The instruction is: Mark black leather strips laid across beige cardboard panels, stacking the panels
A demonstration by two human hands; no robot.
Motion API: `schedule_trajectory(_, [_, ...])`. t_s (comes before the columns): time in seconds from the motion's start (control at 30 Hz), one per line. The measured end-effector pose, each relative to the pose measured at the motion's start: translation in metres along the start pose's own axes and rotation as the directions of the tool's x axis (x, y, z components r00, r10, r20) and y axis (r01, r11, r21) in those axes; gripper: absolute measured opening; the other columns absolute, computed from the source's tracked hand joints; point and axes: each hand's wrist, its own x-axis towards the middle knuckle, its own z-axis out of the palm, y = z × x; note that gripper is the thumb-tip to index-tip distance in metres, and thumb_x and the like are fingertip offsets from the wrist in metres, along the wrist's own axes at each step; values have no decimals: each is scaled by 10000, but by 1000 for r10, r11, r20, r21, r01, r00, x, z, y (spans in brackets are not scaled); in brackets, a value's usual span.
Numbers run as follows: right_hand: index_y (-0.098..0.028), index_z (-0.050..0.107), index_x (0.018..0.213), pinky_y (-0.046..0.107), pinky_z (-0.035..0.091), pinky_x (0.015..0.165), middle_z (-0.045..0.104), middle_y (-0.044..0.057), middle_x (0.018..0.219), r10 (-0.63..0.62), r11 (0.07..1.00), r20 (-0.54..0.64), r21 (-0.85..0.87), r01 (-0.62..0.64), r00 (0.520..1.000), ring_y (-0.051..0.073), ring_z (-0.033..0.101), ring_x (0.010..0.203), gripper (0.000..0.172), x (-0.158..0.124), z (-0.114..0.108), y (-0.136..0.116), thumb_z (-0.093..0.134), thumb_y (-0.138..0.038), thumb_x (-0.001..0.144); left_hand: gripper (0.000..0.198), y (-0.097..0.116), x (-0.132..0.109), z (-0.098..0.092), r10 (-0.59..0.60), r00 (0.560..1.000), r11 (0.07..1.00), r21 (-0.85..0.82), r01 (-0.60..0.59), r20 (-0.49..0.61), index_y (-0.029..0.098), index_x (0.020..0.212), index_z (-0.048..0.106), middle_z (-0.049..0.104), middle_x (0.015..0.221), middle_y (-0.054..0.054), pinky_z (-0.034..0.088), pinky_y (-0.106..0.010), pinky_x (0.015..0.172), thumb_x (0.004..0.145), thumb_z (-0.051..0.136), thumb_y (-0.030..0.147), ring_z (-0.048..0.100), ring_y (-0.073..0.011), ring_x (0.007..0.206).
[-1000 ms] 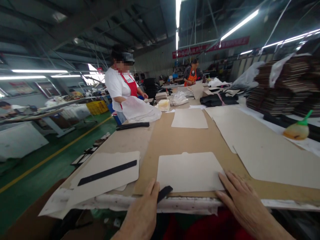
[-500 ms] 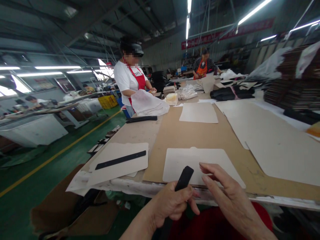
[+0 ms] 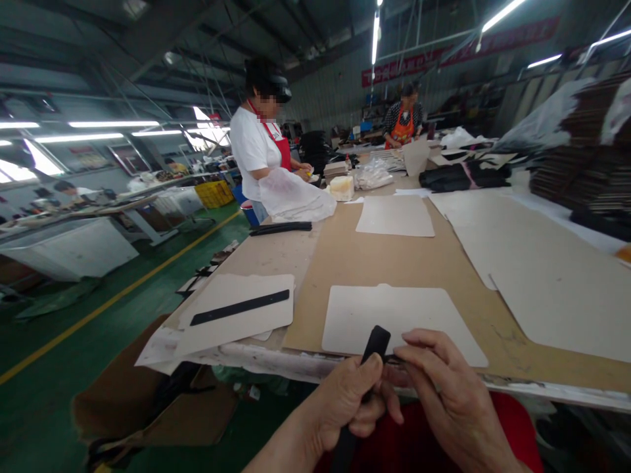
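My left hand [image 3: 355, 397] is closed round a black strip [image 3: 377, 341], its rounded end standing up past the thumb and its tail hanging below. Close beside it, my right hand [image 3: 446, 384] has thumb and forefinger pinched on a thin dark edge next to the left fingers, seemingly part of a black strip. Just beyond both hands lies a pale board with rounded corners [image 3: 394, 315] on the brown sheet. Left of it, another pale board [image 3: 266, 316] carries a flat black strip [image 3: 241, 307].
More black strips [image 3: 280, 228] lie at the table's left edge by a white sheet [image 3: 296, 197]. A pale board [image 3: 395, 217] lies farther back, with large pale sheets [image 3: 557, 282] to the right. A co-worker in a red apron [image 3: 259, 144] stands across the left corner.
My right hand has come in to my left hand, and its fingers have closed from a loose, open pose to a pinch. My left hand still holds the strip.
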Motion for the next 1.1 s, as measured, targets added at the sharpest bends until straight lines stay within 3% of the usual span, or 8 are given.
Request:
schedule_trajectory(0.1, [-297, 714, 1005, 231, 532, 751, 580, 51, 1046, 11, 996, -26, 83, -8, 1000, 145, 613, 947, 207, -1, -13, 2, 576, -167, 921, 620, 5, -6, -3, -22, 999, 999, 43, 23, -26, 104, 964, 638, 605, 591, 8, 96, -208, 327, 834, 579, 707, 196, -12, 320])
schedule_trajectory(0.2, [-314, 714, 976, 225, 524, 725, 604, 41, 1039, 185, 924, 157, 308, -226, 970, 149, 626, 917, 136, -3, -26, 0, 600, -262, 922, 456, 12, -15, -4, -55, 995, 983, 171, 69, -85, 143, 872, 611, 565, 542, 41, 144, -197, 323, 792, 697, 583, 266, -25, 318])
schedule_trajectory(0.37, [-267, 633, 1161, 233, 459, 512, 612, 2, 698, 573, 350, 575, 472, -809, 584, 120, 529, 551, 402, -9, -33, -12, 465, -571, 958, 331, 18, -24, 7, 51, 986, 869, 494, 34, -157, 163, 788, 599, 531, 553, 55, 252, -169, 370, 794, 697, 479, 372, -42, 386])
schedule_trajectory(0.47, [-236, 653, 1090, 193, 379, 441, 615, -5, 694, 520, 278, 714, 377, -883, 469, 97, 502, 521, 453, -11, -31, -14, 593, -627, 868, 219, 17, -24, 16, 90, 992, 797, 604, -15, -94, 159, 848, 655, 549, 654, 41, 345, -154, 464, 839, 658, 378, 449, -56, 510])
schedule_trajectory(0.57, [-226, 678, 974, 200, 418, 483, 622, -9, 715, 489, 401, 738, 284, -871, 466, 94, 522, 548, 410, -10, -39, -4, 649, -609, 831, 260, 20, -25, 14, 17, 994, 802, 596, 50, -106, 171, 935, 691, 534, 685, 48, 384, -157, 463, 781, 718, 379, 436, -61, 521])
schedule_trajectory(0.73, [-227, 676, 956, 227, 442, 532, 589, -17, 640, 593, 614, 530, 189, -766, 606, 117, 522, 568, 393, 6, -68, 34, 639, -598, 831, 337, 41, -39, -10, -114, 974, 766, 608, 211, -194, 160, 987, 690, 571, 665, 47, 426, -175, 468, 736, 738, 380, 501, -74, 490])
schedule_trajectory(0.9, [-215, 660, 935, 242, 362, 454, 491, -49, 542, 661, 682, 318, 125, -721, 680, 119, 443, 488, 394, 31, -71, 68, 654, -580, 785, 297, 68, -43, -35, 55, 910, 692, 673, 261, -410, 162, 924, 676, 606, 631, 37, 413, -208, 531, 739, 717, 391, 581, -122, 561])
schedule_trajectory(1.1, [-217, 653, 922, 266, 363, 472, 535, -43, 573, 700, 700, 213, -20, -714, 681, 135, 478, 497, 352, 48, -47, 102, 624, -527, 757, 328, 70, -13, -62, 315, 791, 652, 726, 221, -524, 158, 963, 664, 622, 648, 17, 397, -239, 559, 764, 668, 419, 573, -145, 575])
